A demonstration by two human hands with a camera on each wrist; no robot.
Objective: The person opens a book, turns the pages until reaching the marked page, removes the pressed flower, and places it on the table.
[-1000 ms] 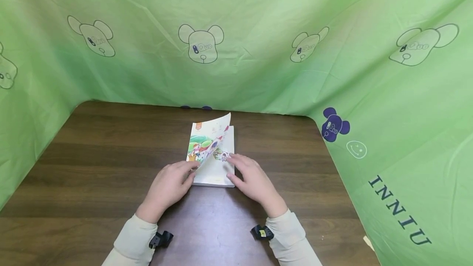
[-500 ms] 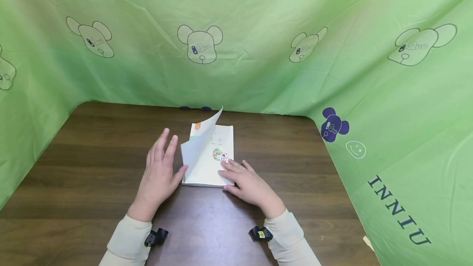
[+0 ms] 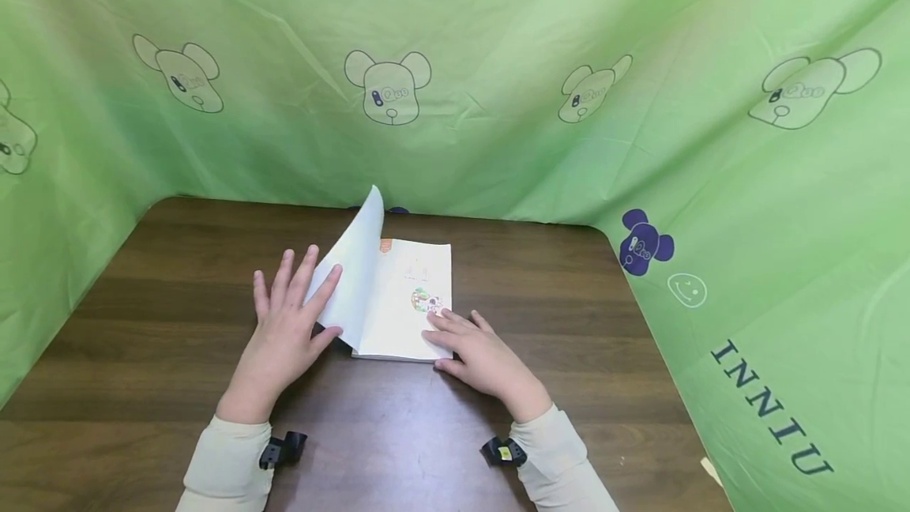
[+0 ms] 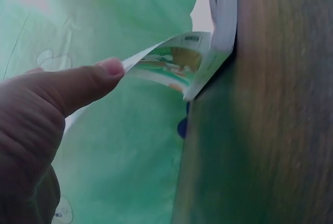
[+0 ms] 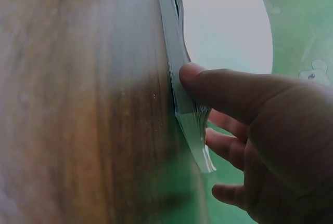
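A paperback book lies on the table with its front cover raised, bent up and leaning to the left. My left hand touches the cover's outer edge, its fingers spread and mostly straight. In the left wrist view the thumb tip meets that edge, and the coloured outer face of the cover shows. My right hand rests on the lower right of the white first page, which bears a small round picture. The right wrist view has its thumb at the bottom edge of the page block.
The brown wooden table extends around the book. A green curtain with bear drawings hangs along its back and sides. Each wrist wears a small black camera.
The front cover has swung from right to left, uncovering the first page. My left hand has moved left with it, fingers spreading. My right hand has settled slightly lower on the page.
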